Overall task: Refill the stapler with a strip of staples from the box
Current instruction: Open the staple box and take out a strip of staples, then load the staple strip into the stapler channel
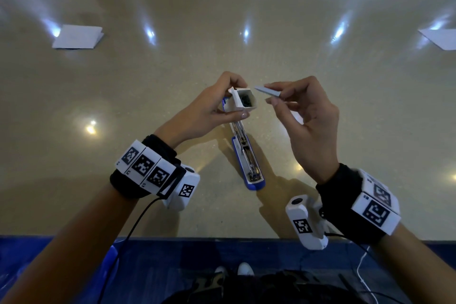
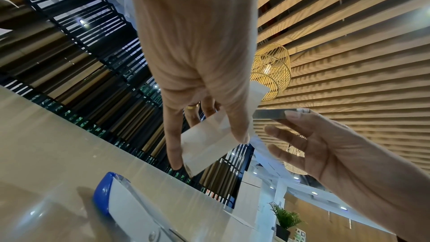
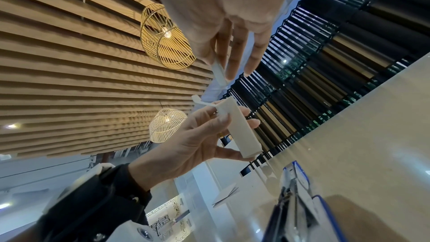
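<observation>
Strip: a grey strip of staples [image 1: 267, 91] is held in the air just right of the box mouth, apart from it, with one end pointing at the opening.
Right hand: the right hand [image 1: 306, 121] pinches the strip between thumb and forefinger; the other fingers are loosely spread below it.
Box: a small white box [image 1: 243, 100] is held above the table with its end flap open; dark contents show inside, too dim to make out.
Left hand: the left hand [image 1: 212, 111] grips the box, fingers curled over the far side and thumb on the near side.
Stapler: a blue stapler [image 1: 246, 153] lies flat on the table [image 1: 148, 81] under and between the hands, swung fully open, its metal channel facing up.
Paper: one folded white sheet [image 1: 77, 37] lies far left, another [image 1: 440, 38] far right, both well apart from the stapler.
</observation>
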### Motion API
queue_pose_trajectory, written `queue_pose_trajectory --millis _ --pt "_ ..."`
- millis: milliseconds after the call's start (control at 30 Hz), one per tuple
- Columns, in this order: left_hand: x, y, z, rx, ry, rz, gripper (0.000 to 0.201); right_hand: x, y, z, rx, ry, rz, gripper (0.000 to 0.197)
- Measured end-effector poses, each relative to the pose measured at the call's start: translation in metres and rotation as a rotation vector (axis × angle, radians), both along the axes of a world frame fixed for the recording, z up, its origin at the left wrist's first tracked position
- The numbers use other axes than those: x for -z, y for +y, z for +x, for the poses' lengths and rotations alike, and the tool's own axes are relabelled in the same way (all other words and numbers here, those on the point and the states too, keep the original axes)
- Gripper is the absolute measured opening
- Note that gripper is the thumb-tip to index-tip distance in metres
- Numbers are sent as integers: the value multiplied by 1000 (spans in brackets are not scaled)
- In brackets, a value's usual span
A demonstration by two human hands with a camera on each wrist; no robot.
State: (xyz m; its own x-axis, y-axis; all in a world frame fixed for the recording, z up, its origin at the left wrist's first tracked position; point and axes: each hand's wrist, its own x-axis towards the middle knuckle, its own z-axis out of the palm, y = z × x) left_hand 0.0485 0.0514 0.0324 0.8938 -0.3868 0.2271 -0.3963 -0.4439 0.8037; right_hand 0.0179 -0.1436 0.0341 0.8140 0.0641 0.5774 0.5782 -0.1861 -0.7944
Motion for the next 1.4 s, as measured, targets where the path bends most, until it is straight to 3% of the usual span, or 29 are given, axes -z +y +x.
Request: queue_pose_trajectory --millis 167,300,433,633,700,767,833,900,1000,1067,1167,1267,1300,1400 --pt "5 0 -1 -9 66 -53 48 0 -3 1 55 12 -23 16" --pt "5 -3 1 13 37 -23 35 2 -7 2 83 33 -16 12" --pt "7 -9 6 57 11 -57 37 2 -12 1 7 96 41 9" --pt "9 -22 4 92 175 -188 28 2 -19 -1 2 116 -48 4" --pt "10 -29 6 90 122 -97 26 3 -20 -1 30 94 -50 6" --pt "16 -36 14 80 7 110 33 3 -22 -1 75 70 -14 13" --pt "21 -47 22 127 1 272 39 3 -24 -1 126 40 17 14" --pt "27 -64 28 181 45 351 39 2 -26 -1 165 17 42 13" --pt "32 -89 35 166 357 114 41 -1 -28 -3 210 0 56 23" --pt "36 -100 43 172 415 135 43 -2 -32 -4 240 -2 50 25" --pt "39 -113 57 313 299 351 42 -2 -40 -4 283 5 47 23" --pt "40 -125 71 345 -173 769 45 0 -48 -4 304 36 45 13" --pt "38 -128 72 356 -245 847 46 1 -49 -4 306 46 39 10" --pt "40 -125 75 337 -198 928 51 2 -54 -3 317 50 4 7"
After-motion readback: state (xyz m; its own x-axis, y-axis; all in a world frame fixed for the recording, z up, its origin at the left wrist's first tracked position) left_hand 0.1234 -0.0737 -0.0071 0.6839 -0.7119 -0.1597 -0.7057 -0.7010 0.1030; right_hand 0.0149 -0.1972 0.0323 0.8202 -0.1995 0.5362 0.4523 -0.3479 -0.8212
